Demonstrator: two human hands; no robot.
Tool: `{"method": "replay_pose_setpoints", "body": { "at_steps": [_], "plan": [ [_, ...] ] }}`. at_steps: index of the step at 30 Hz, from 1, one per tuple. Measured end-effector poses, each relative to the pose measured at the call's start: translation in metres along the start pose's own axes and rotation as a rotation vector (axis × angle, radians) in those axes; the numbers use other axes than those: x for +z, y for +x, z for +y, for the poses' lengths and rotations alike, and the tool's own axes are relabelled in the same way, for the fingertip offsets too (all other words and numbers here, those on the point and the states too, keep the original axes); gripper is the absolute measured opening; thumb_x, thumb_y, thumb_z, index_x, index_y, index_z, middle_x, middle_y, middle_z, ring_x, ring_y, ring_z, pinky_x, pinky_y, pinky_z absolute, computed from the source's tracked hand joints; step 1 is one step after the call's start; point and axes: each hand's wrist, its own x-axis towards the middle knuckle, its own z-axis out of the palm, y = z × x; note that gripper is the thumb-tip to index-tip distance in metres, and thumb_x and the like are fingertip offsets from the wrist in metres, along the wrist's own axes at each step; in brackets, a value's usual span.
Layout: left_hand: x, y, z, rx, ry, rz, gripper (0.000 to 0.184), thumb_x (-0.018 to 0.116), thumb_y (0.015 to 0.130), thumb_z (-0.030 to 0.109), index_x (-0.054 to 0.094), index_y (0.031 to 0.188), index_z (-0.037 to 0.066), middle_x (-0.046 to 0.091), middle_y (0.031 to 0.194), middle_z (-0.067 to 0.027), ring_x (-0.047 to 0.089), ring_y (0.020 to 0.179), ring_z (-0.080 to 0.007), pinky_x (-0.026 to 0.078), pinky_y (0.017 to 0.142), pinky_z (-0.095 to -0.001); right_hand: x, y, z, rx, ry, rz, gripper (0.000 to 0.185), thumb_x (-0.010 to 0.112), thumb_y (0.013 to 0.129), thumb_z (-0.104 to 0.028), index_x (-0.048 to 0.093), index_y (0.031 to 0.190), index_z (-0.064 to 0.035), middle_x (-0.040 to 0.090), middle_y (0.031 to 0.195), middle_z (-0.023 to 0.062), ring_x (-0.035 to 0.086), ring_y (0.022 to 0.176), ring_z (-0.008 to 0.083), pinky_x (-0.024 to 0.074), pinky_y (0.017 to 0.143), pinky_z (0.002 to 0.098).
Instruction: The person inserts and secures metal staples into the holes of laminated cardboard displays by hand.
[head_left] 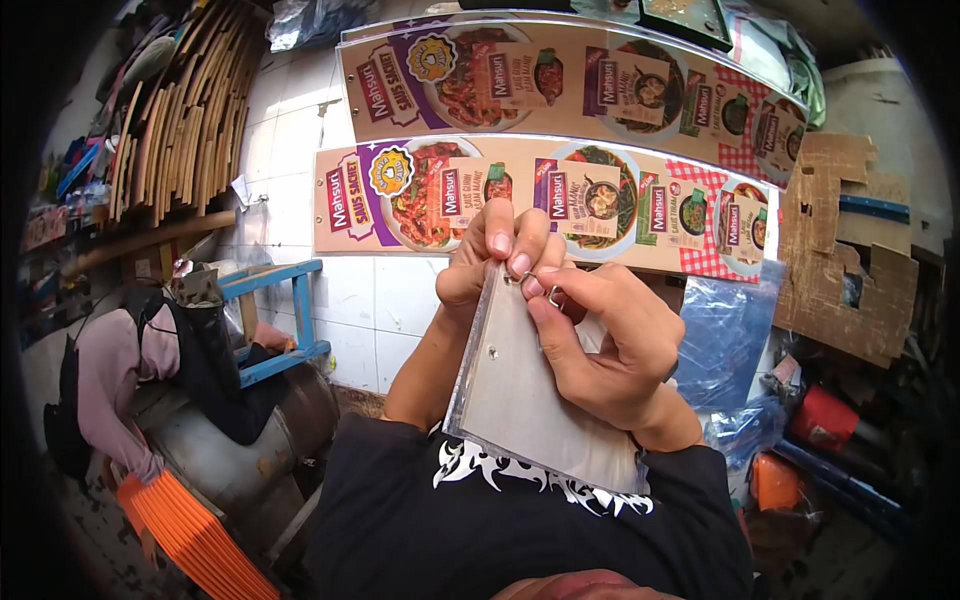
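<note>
A flat grey panel (pixel 545 400) with a clear plastic edge is held upright against my chest. My left hand (pixel 495 250) grips its top edge, fingers curled over it. A small bent metal hook (pixel 553 295) is pinched between the thumb and fingers of my right hand (pixel 615 345), close to the panel's top corner. One hole (pixel 492 353) shows lower along the panel's left side. Just beyond my hands lies a long printed food banner (pixel 400 205), with a second similar banner (pixel 420 85) behind it.
Upright brown boards (pixel 185 110) stand at the upper left. A blue metal frame (pixel 275 280) and a person in dark clothes (pixel 130 365) holding orange sheets (pixel 195 535) are at left. Cut cardboard (pixel 850 260) and blue plastic sheets (pixel 720 340) lie at right.
</note>
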Motion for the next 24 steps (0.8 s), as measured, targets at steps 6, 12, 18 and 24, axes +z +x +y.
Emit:
{"method": "replay_pose_setpoints", "body": {
  "at_steps": [6, 12, 18, 24],
  "plan": [
    [-0.0027, 0.0012, -0.0016, 0.031, 0.012, -0.02, 0.015, 0.067, 0.091, 0.011, 0.056, 0.1, 0.009, 0.054, 0.092, -0.0051, 0.056, 0.087, -0.0188, 0.052, 0.082, -0.0333, 0.001, 0.0014, -0.002, -0.01, -0.02, -0.007, 0.027, 0.073, 0.073, 0.011, 0.068, 0.098, 0.0039, 0.066, 0.074, 0.0098, 0.058, 0.059, 0.0131, 0.0463, 0.055, 0.0232],
    [-0.0009, 0.0004, -0.0008, 0.045, 0.033, -0.012, 0.013, 0.065, 0.092, 0.011, 0.055, 0.1, 0.008, 0.054, 0.091, -0.0059, 0.057, 0.089, -0.0199, 0.053, 0.081, -0.0342, 0.0021, 0.0043, -0.0042, -0.021, -0.069, -0.015, 0.028, 0.074, 0.072, 0.011, 0.068, 0.098, 0.0033, 0.063, 0.07, 0.0098, 0.058, 0.057, 0.0138, 0.0463, 0.053, 0.024],
    [0.0031, 0.0003, -0.0013, 0.099, 0.084, 0.006, 0.013, 0.064, 0.091, 0.008, 0.055, 0.099, 0.009, 0.055, 0.091, -0.007, 0.056, 0.09, -0.0209, 0.053, 0.082, -0.0343, 0.0035, 0.0074, -0.0074, -0.034, -0.092, 0.004, 0.027, 0.074, 0.071, 0.011, 0.068, 0.097, 0.0031, 0.063, 0.069, 0.0094, 0.058, 0.055, 0.014, 0.0456, 0.05, 0.0244],
    [0.0027, 0.0007, -0.0034, 0.144, 0.082, 0.011, 0.013, 0.064, 0.091, 0.005, 0.055, 0.099, 0.01, 0.055, 0.092, -0.0073, 0.056, 0.089, -0.0211, 0.054, 0.079, -0.0329, 0.0014, 0.0071, -0.0087, 0.005, -0.124, -0.033, 0.025, 0.073, 0.071, 0.009, 0.065, 0.093, 0.0015, 0.061, 0.074, 0.0109, 0.062, 0.062, 0.0239, 0.0496, 0.057, 0.033]
  ]
}}
